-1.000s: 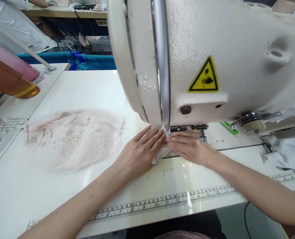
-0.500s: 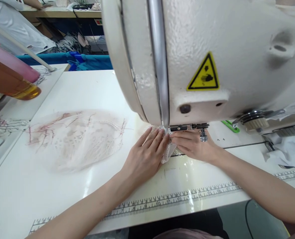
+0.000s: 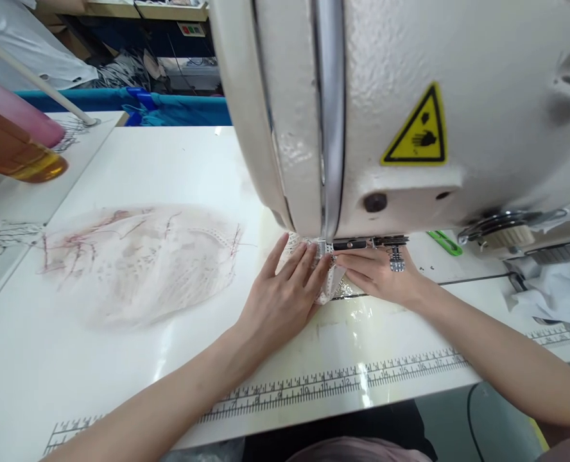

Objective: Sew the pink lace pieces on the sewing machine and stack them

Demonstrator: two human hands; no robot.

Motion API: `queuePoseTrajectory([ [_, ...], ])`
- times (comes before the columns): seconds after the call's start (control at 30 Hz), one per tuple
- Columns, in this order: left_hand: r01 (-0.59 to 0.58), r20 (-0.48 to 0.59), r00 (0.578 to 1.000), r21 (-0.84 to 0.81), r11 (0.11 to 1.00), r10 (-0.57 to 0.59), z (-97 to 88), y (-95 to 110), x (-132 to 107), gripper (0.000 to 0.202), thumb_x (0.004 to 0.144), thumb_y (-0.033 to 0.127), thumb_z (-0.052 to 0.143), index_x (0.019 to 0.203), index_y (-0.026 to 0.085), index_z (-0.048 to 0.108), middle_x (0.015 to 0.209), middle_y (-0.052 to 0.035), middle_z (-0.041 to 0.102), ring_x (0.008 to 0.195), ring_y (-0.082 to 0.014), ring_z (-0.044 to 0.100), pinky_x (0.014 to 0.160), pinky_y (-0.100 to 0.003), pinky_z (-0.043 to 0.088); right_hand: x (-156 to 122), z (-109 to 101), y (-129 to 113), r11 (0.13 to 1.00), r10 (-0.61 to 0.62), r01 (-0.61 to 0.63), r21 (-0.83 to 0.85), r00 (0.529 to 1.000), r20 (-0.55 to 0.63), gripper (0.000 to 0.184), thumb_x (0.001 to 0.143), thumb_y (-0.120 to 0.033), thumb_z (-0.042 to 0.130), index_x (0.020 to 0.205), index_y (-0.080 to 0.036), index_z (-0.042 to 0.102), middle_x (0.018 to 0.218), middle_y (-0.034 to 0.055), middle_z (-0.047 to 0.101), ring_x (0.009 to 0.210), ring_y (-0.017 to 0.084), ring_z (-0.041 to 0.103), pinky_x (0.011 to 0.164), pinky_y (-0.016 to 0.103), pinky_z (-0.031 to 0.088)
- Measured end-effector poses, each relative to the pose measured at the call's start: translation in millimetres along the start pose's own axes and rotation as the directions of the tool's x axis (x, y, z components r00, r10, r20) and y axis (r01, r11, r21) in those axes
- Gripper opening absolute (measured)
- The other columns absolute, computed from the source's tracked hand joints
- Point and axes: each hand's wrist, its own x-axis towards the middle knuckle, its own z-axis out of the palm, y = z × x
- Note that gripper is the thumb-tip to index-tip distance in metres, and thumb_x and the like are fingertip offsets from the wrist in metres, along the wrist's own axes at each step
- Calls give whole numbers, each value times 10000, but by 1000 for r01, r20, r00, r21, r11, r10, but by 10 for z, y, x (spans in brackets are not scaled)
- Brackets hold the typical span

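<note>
A small piece of white lace fabric (image 3: 332, 282) lies under the needle area of a sewing machine (image 3: 362, 83). My left hand (image 3: 285, 292) rests flat on the lace, left of the presser foot, with its fingers stretched and slightly apart. Just right of the foot, my right hand (image 3: 386, 273) has its thumb and fingers pressed together at the lace's edge. The machine's metal parts partly cover those fingers, and the needle tip is hidden. Some lace shows beyond my left fingertips.
Left on the white table (image 3: 193, 167) lies a sheer lace piece (image 3: 160, 269) with reddish threads. A green thread snipper (image 3: 445, 243) sits behind my right hand. A printed ruler (image 3: 304, 389) runs along the front edge. Bottles (image 3: 20, 144) stand far left; white cloth (image 3: 554, 289) lies right.
The view has shifted slightly, moving the machine rightward in the picture. More lace shows past my left fingertips, and less hangs toward me between the hands. Both hands stay beside the presser foot.
</note>
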Motion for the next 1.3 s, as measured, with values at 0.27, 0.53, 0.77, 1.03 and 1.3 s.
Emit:
queuePoseTrajectory([
  [0.27,-16,-22,1000,-27,1000,16,37,-45,6,418,904,124,430,1312,102,520,1296,-144,596,1201,-297,573,1084,-601,354,-7,98,75,997,-27,31,73,998,-63,223,908,-168,461,834,-251,654,907,-44,724,741,113,596,741,301,454],
  [0.53,-200,-51,979,-28,979,198,47,-176,-11,378,930,112,388,1263,56,558,1310,-134,577,1208,-256,570,1117,-509,364,-11,85,-23,998,31,-31,-58,1000,-6,158,900,-157,511,864,-214,653,843,-25,697,755,117,599,693,289,438],
  [0.77,-221,-6,975,-125,967,222,32,-341,-18,438,905,120,375,1315,106,528,1323,-99,572,1257,-227,529,1154,-477,311,-2,194,-5,992,-128,128,-8,992,2,242,867,-21,484,943,-191,638,944,5,690,860,121,605,730,275,446],
  [1.03,-218,-49,975,-72,973,215,30,-374,5,404,875,94,368,1220,110,578,1250,-99,640,1161,-230,603,1095,-469,368,5,199,-108,996,-77,74,55,996,41,224,899,-52,452,907,-215,605,937,-6,673,914,118,573,784,278,452],
  [1.3,-89,-121,990,-188,978,67,-42,-284,22,67,815,163,523,752,189,526,814,-3,675,758,-168,622,957,-415,421,8,160,-163,960,-83,92,263,995,-46,108,876,-117,483,841,-206,532,736,-36,600,766,105,557,779,272,461],
])
